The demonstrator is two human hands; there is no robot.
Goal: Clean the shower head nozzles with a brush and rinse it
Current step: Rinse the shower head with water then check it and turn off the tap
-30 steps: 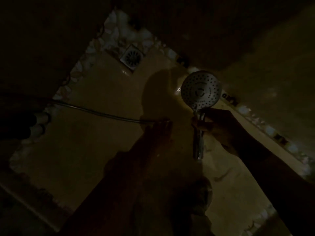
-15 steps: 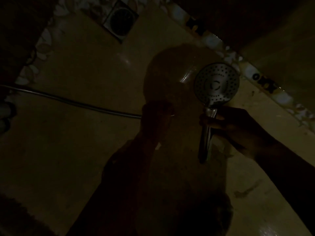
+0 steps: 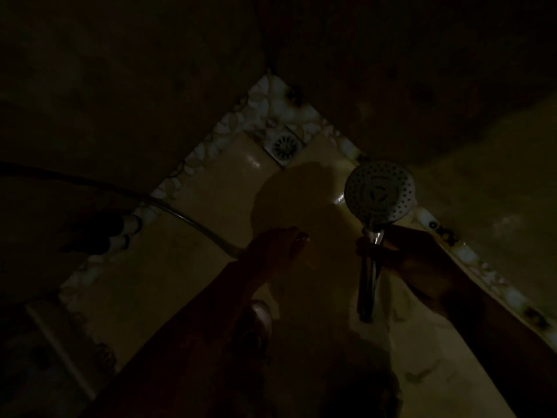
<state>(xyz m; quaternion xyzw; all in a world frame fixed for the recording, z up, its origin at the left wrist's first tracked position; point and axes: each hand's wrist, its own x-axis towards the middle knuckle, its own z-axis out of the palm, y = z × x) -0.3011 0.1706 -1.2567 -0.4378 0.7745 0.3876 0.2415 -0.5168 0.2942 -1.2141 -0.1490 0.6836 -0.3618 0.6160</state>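
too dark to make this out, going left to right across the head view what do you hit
hose → left hand → drain → shower head → right hand

Both forearms are bare, no sleeves, with the left hand (image 3: 275,247) toward nine o'clock and the right hand (image 3: 413,260) toward three o'clock, both ringless as far as the dimness shows.

A dim tiled shower stall: floor drain (image 3: 283,145), pebble border (image 3: 211,149), hose (image 3: 187,217)
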